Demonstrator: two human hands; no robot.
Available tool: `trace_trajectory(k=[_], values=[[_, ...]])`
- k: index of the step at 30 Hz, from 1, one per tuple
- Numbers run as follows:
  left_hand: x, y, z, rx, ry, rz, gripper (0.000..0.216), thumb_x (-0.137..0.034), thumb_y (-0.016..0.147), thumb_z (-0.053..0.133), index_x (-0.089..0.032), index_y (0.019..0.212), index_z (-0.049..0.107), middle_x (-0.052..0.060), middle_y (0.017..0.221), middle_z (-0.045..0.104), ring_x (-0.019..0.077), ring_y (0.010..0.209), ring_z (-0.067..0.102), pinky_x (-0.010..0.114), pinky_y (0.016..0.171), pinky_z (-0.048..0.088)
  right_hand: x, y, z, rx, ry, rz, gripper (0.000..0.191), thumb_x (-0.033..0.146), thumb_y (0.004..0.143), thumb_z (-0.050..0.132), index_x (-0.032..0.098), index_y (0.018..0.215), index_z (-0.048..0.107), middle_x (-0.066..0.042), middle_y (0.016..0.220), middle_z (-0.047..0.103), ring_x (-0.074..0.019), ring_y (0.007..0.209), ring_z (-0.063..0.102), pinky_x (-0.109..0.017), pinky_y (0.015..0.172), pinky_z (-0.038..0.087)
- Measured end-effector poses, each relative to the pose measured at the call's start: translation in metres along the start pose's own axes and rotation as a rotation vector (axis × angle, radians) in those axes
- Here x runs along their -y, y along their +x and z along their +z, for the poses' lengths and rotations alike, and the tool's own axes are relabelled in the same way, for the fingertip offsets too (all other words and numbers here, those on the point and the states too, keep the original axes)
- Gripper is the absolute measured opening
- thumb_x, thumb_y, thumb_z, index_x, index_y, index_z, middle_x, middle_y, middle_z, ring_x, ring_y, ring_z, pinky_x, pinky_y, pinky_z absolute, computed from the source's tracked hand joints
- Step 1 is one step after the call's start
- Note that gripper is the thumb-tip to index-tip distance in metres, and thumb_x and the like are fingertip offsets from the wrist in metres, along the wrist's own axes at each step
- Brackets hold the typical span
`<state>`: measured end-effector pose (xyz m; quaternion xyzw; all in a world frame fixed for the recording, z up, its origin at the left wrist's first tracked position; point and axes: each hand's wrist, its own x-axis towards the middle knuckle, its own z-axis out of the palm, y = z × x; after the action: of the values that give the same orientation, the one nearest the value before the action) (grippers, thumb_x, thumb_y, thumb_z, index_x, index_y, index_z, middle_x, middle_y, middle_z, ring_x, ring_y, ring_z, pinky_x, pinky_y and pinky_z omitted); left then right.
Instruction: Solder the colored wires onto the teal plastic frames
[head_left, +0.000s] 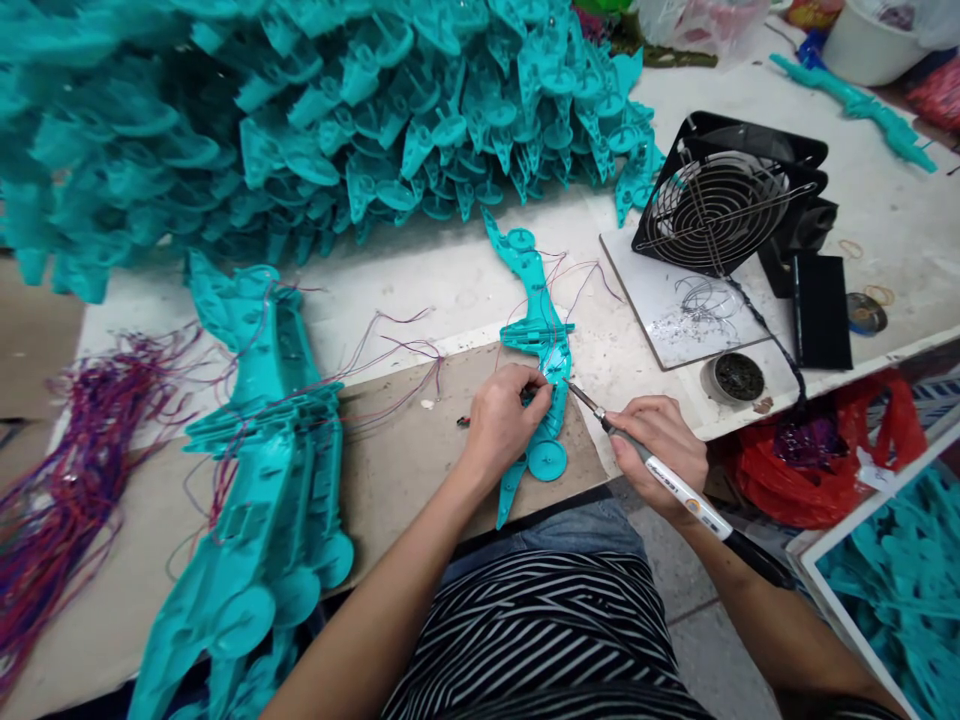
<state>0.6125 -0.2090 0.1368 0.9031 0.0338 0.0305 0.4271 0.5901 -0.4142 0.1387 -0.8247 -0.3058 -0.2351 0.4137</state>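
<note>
A teal plastic part with round discs lies on the brown board at the table's front edge, thin red and dark wires trailing over it. Over its lower half, my left hand is closed in a pinch; a small dark thing shows at the fingertips, too hidden to name. My right hand grips a soldering iron with a white handle, held like a pen. The iron's tip points left and is at the teal part close to my left fingertips; whether it touches cannot be made out.
Teal parts are heaped along the back; a stack of wired ones lies left, beside a bundle of purple-red wires. At right are a black fan, a solder-strewn board, a small round tin and a red bag.
</note>
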Motion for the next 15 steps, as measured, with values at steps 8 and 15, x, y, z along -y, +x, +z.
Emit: trace_trajectory(k=[8, 15], values=[[0.001, -0.001, 0.002, 0.027, 0.031, 0.032, 0.007, -0.016, 0.081, 0.059, -0.02, 0.078, 0.064, 0.002, 0.076, 0.065, 0.0178, 0.075, 0.061, 0.03, 0.075, 0.05, 0.002, 0.0, -0.006, -0.114, -0.025, 0.053, 0.022, 0.014, 0.088, 0.059, 0.019, 0.105, 0.073, -0.004, 0.075, 0.069, -0.0206, 0.077, 0.063, -0.039, 0.07, 0.055], [-0.005, -0.011, -0.004, -0.237, 0.31, -0.047, 0.066, -0.046, 0.077, 0.077, -0.014, 0.13, 0.055, 0.017, 0.118, 0.062, 0.0344, 0.114, 0.054, 0.05, 0.099, 0.042, -0.003, -0.008, -0.018, -0.237, -0.056, 0.1, 0.025, 0.011, 0.087, 0.061, 0.021, 0.106, 0.073, -0.004, 0.08, 0.071, -0.0214, 0.08, 0.065, -0.039, 0.07, 0.056]])
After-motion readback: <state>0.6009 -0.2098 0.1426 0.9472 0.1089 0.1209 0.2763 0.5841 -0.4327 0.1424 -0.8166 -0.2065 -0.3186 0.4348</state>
